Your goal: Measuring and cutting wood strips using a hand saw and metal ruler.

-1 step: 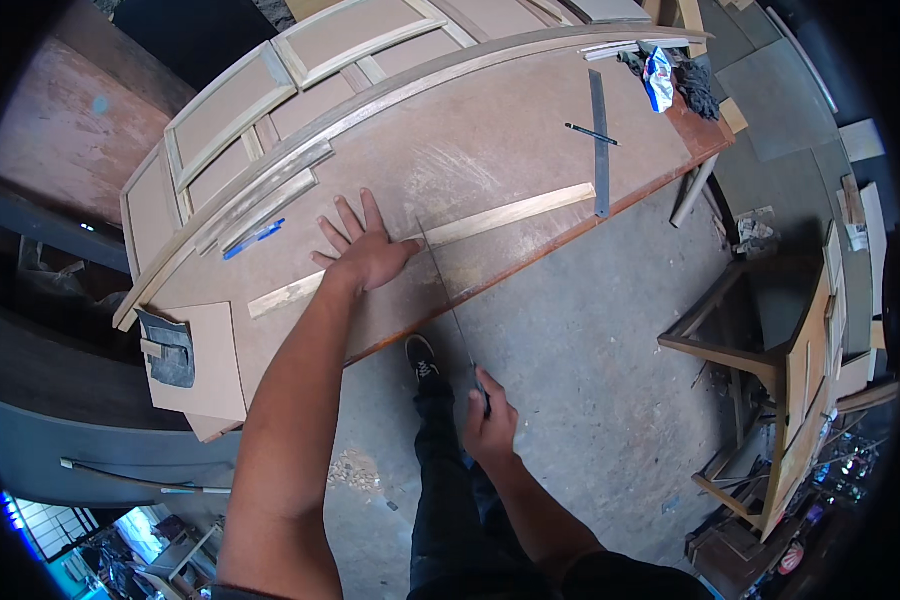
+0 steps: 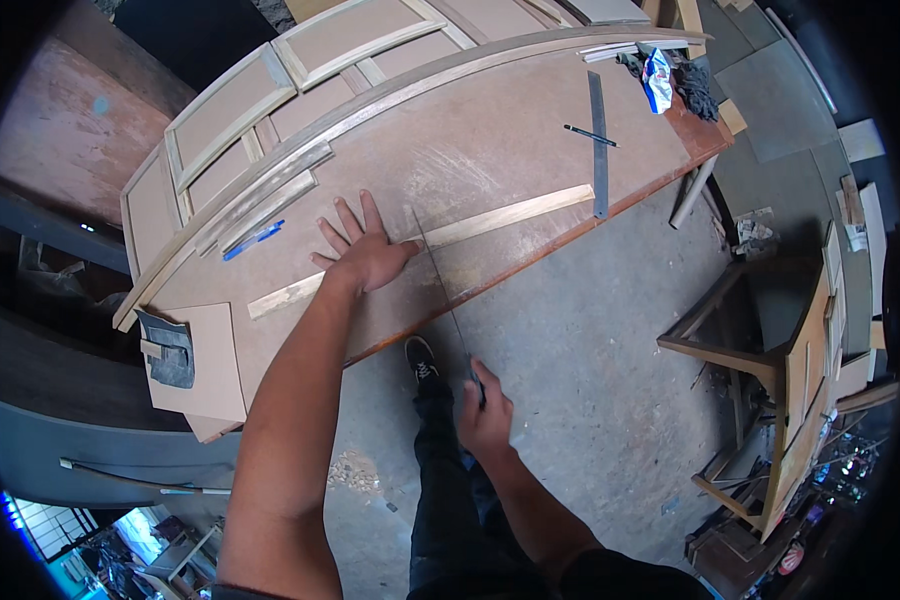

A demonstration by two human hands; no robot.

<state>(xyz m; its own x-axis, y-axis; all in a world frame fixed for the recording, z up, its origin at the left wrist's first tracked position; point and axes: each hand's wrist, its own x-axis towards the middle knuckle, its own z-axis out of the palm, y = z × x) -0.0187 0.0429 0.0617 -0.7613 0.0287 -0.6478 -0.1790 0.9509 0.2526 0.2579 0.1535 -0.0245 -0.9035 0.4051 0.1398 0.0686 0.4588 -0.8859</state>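
Observation:
A narrow wooden strip (image 2: 510, 216) lies slantwise across the brown workbench (image 2: 390, 150). My left hand (image 2: 366, 258) presses flat on the strip with its fingers spread, the thumb beside the blade. Beyond the front edge of the bench, my right hand (image 2: 487, 415) is closed round the dark handle of a handsaw. The thin saw blade (image 2: 440, 268), seen nearly edge-on, crosses the strip just right of my left thumb. How deep it sits in the wood I cannot tell.
A metal ruler (image 2: 599, 165) touches the strip's right end, with a pencil (image 2: 588, 135) across it. A blue pen (image 2: 254, 240) lies by short mouldings at the left. Framed panels (image 2: 360, 45) line the back. Wooden frames (image 2: 730, 350) stand on the floor at right.
My right hand and the saw have slid slightly forward and to the left, so the blade tip reaches a little farther over the bench. My left hand and the strip stay put.

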